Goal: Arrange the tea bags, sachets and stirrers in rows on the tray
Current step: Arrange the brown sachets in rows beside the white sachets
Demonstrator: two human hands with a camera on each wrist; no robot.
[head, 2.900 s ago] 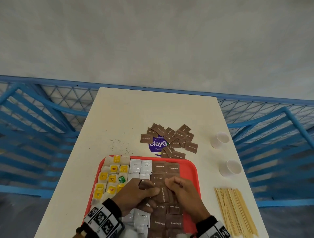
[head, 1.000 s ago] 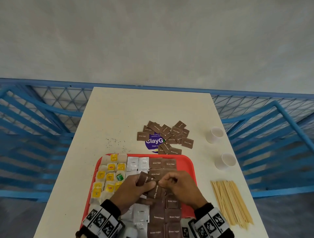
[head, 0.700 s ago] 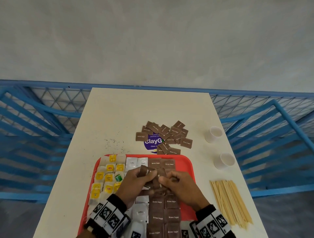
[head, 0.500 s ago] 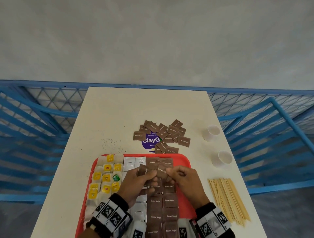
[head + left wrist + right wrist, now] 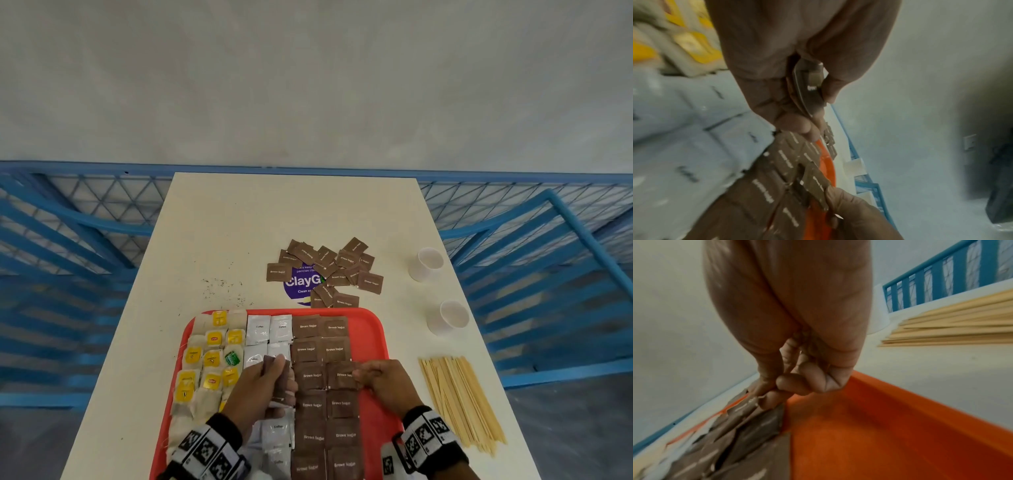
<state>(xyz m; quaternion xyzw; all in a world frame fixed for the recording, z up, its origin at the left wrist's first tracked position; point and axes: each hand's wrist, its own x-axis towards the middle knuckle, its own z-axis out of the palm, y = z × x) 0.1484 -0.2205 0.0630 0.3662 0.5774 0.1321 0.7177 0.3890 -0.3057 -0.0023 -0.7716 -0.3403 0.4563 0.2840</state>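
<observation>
Red tray (image 5: pixel 371 342) sits at lower centre of the head view and is roughly two-thirds filled. Done so far: tea bags (image 5: pixel 212 359) in rows at its left, white coffee sachets (image 5: pixel 270 329) in a double column beside them, brown sugar sachets (image 5: pixel 320 349) in a double column right of those.

Left hand (image 5: pixel 260 390) has its grip clamped on a small stack of brown sachets (image 5: pixel 807 91), thumb against fingers, held just above the tray (feed stock for the column, I'd judge). Right hand (image 5: pixel 385 382) has its grip pinched on one brown sachet (image 5: pixel 342 376) and is setting it into the right brown column, mid-tray; the wrist view shows it slightly lifted off its neighbours, so not seated yet.

Left to do:
- loose brown sachets (image 5: pixel 329 270) heaped on the table (image 5: pixel 239 222) above the tray
- stirrers (image 5: pixel 460 401) untouched, piled on the table at lower right
- bare red strip along the tray's right side, the likely slot for stirrers

Two white cups (image 5: pixel 426 263) stand at the right of the table, apart from the tray.
</observation>
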